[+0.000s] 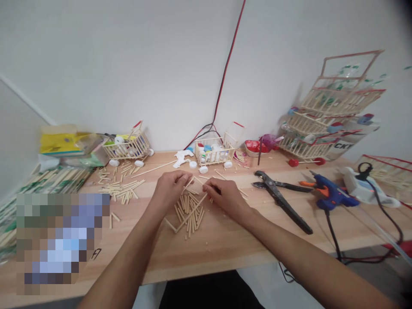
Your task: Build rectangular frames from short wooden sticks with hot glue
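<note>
My left hand (pixel 172 186) is closed in a pinch on one side of a thin frame of wooden sticks (pixel 189 213). On the frame's other side, the fingers of my right hand (pixel 222 193) are closed near a corner. The frame slants over a loose pile of short cut sticks (pixel 192 223) on the wooden table (pixel 238 251). Part of the frame is hidden behind my left hand and wrist.
Small stick carts stand at the back left (pixel 127 148) and back centre (pixel 214 152). Stacked carts (pixel 325 116) rise at right. Pliers (pixel 283 199), a blue glue gun (pixel 334 193) and a power strip (pixel 363 184) lie right. More cut sticks (pixel 124 191) and packaged sticks (pixel 54 182) lie left.
</note>
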`<state>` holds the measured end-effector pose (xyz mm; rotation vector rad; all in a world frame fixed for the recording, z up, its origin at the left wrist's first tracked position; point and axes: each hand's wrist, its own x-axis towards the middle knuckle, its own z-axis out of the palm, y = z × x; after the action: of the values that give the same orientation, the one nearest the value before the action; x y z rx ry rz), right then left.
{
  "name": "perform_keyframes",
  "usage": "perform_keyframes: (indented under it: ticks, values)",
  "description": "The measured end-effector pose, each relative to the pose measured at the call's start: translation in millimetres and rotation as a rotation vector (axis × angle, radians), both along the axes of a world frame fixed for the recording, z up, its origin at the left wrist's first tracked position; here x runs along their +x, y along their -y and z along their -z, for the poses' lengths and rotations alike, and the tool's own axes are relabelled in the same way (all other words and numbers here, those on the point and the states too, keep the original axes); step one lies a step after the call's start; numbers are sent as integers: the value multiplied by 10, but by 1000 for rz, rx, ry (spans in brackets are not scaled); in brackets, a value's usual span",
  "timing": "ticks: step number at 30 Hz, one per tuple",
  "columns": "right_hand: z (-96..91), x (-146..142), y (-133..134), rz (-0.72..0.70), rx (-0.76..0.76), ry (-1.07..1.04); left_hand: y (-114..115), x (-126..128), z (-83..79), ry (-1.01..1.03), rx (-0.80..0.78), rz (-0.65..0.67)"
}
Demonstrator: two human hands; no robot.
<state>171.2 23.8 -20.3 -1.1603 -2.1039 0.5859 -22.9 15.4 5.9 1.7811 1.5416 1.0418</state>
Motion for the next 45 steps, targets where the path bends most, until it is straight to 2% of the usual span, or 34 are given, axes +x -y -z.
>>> perform_keyframes:
  ticks: [3, 8, 12, 15, 16, 18, 21, 23, 25, 27, 32, 40, 45]
  values:
    - [-9, 41, -22, 22, 3, -35, -1, -54, -43, 150, -79, -39]
    - [-73, 172, -104, 153, 10, -195, 24, -173, -142, 403, -146, -139]
    - [-87, 260, -186, 227, 29, -247, 46, -181, -149, 432, -228, -125]
    - [-81, 275, -207, 236, 29, -262, 46, -156, -144, 349, -263, -61]
    - [-81, 270, -203, 237, 28, -267, 45, -144, -146, 301, -226, -60]
    - [-87, 246, -183, 236, 13, -269, 47, -107, -154, 178, -57, -106]
    - [-98, 188, -143, 224, -35, -271, 80, 10, -163, -57, 360, -203]
    - [-96, 146, -124, 206, -60, -279, 119, 124, -149, -201, 614, -158]
    - [-82, 111, -115, 186, -83, -285, 157, 239, -111, -300, 716, -44]
    - [-56, 89, -117, 161, -94, -297, 184, 329, -58, -384, 692, 31]
    - [-1, 64, -120, 96, -136, -348, 201, 396, 32, -530, 496, 58]
    - [21, 35, -120, 60, -140, -320, 216, 432, 21, -607, 340, 95]
    - [6, 57, -119, 30, -173, -306, 241, 446, 10, -615, 327, 110]
